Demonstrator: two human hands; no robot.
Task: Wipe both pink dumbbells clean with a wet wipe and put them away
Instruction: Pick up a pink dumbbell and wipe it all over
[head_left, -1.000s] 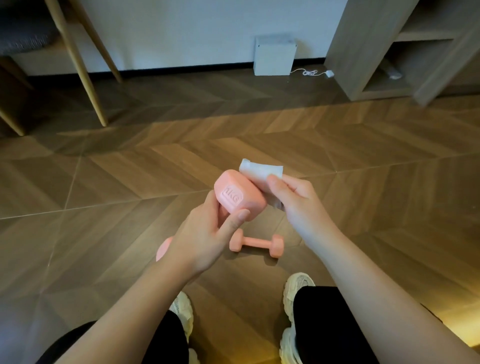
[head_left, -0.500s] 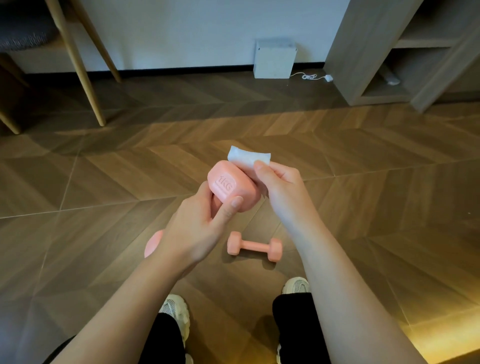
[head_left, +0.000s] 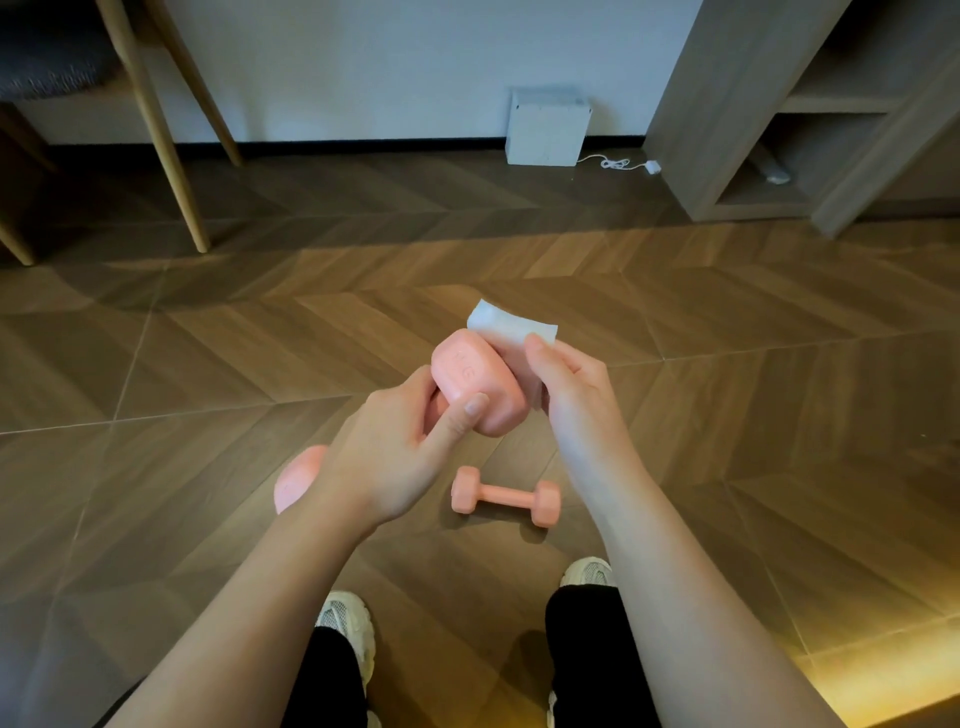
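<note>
one pink dumbbell (head_left: 475, 384) raised in the left grip (head_left: 395, 457), curled round its handle, right grip (head_left: 571, 395) pinching a white wipe (head_left: 511, 327) against its upper head, second dumbbell (head_left: 506, 498) lying on the wood floor (head_left: 208, 364) below

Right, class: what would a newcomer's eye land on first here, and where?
A pink dumbbell is held up mid-frame in the left hand, while the right hand holds a white wipe against its end. Below it, a second dumbbell lies on the wooden floor, just ahead of the shoes.
</note>
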